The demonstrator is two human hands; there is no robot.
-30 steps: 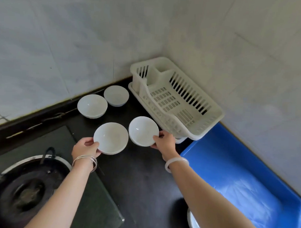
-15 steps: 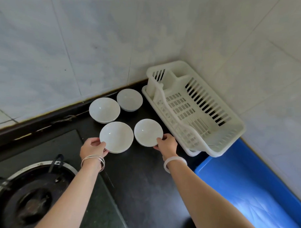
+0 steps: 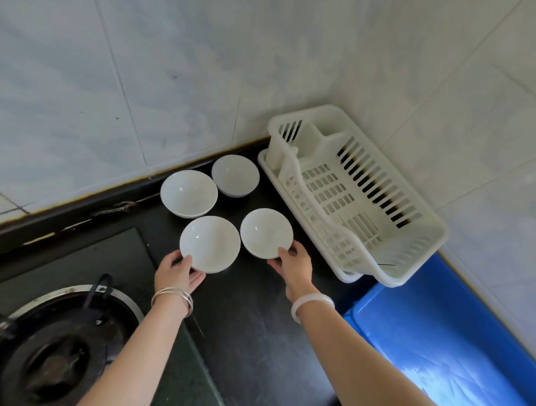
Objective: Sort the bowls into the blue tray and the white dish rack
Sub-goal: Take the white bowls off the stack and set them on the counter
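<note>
Several white bowls stand on the black counter. My left hand (image 3: 177,271) grips the near edge of the front left bowl (image 3: 209,242), thumb on its rim. My right hand (image 3: 293,264) holds the near edge of the smaller front right bowl (image 3: 266,232). Behind them sit a large bowl (image 3: 188,192) and a small bowl (image 3: 235,175) by the wall. The white dish rack (image 3: 423,247) stands in the corner to the right with nothing in it. The blue tray (image 3: 456,340) lies at the lower right, also with nothing inside.
A gas burner (image 3: 55,344) on a glass hob fills the lower left. Tiled walls (image 3: 174,63) close off the back and right side. Bare black counter (image 3: 250,323) lies between my arms.
The view has shifted, so the bowls and rack sit further right and lower in frame. Both hands keep hold of the two front bowls, which have stayed close to the counter.
</note>
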